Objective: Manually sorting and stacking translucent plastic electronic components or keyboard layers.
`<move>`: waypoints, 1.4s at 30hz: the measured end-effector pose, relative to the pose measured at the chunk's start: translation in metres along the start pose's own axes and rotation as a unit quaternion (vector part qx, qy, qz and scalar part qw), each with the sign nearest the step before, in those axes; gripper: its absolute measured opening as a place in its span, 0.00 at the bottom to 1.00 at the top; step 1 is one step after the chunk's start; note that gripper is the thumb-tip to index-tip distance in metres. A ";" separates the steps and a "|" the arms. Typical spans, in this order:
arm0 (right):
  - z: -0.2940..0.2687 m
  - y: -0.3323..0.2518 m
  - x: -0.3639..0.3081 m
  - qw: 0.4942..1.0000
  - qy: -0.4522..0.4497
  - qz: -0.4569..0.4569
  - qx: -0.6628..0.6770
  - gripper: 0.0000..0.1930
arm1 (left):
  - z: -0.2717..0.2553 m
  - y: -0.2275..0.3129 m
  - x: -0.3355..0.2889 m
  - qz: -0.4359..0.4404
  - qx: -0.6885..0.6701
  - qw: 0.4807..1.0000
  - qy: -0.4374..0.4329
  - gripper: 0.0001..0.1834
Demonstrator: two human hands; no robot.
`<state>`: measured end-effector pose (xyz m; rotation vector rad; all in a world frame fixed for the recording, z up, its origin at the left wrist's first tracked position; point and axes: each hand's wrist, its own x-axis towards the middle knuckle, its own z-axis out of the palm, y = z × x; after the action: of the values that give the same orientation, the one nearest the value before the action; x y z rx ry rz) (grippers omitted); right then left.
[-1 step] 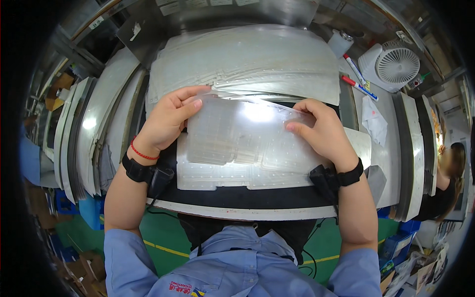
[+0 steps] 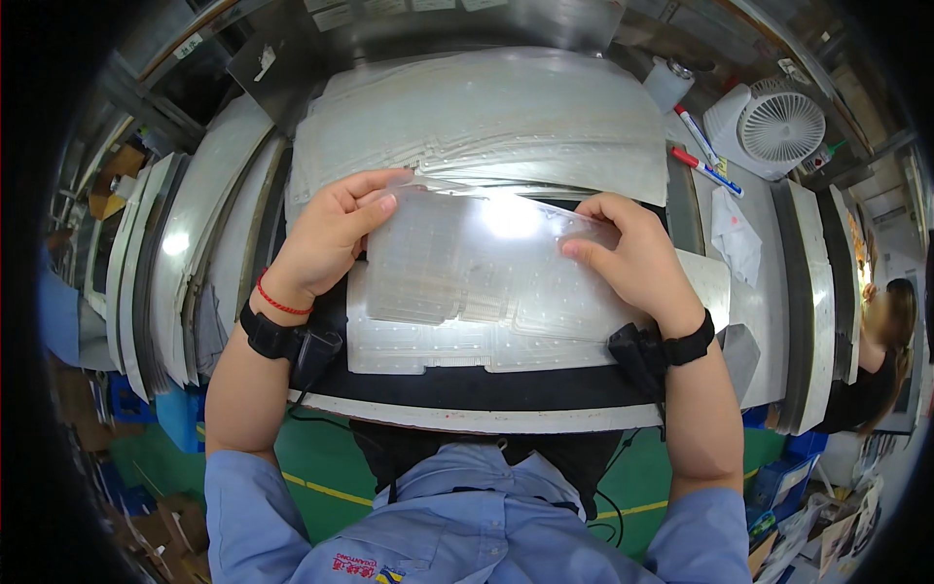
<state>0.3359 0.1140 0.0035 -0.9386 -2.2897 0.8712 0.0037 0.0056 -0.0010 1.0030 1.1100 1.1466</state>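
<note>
Between my two hands I hold a thin, clear plastic sheet (image 2: 467,243) by its far corners, tilted, with a bright light reflected near its top edge. My left hand (image 2: 341,224) pinches the far left corner between thumb and fingers. At the far right corner, my right hand (image 2: 628,253) grips the edge with the thumb on top. Below the held sheet, another pale translucent sheet (image 2: 409,352) with a notched near edge lies on the black mat (image 2: 545,387); its middle is partly covered. Just beyond my hands lies a wide stack of similar sheets (image 2: 486,97).
Stacked curved-looking panels line the left (image 2: 219,185) and right (image 2: 808,302). At back right are a white fan (image 2: 769,127), a bottle (image 2: 669,86), markers (image 2: 705,172) and a crumpled white tissue (image 2: 736,237). Another person (image 2: 880,360) is at the far right.
</note>
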 end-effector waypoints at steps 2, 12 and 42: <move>0.001 0.002 0.000 1.000 0.008 -0.008 0.001 0.19 | 0.000 -0.001 0.000 -0.003 -0.001 1.000 0.013 0.24; -0.003 0.000 0.000 0.999 0.013 -0.036 -0.032 0.22 | 0.002 0.003 -0.002 0.005 0.012 1.000 0.023 0.23; -0.006 -0.001 0.001 0.998 0.030 0.001 -0.052 0.19 | 0.003 -0.004 0.001 -0.012 0.011 0.996 0.084 0.20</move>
<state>0.3390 0.1166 0.0080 -0.9973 -2.3021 0.7206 0.0076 0.0057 -0.0042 0.9211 1.2669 1.2177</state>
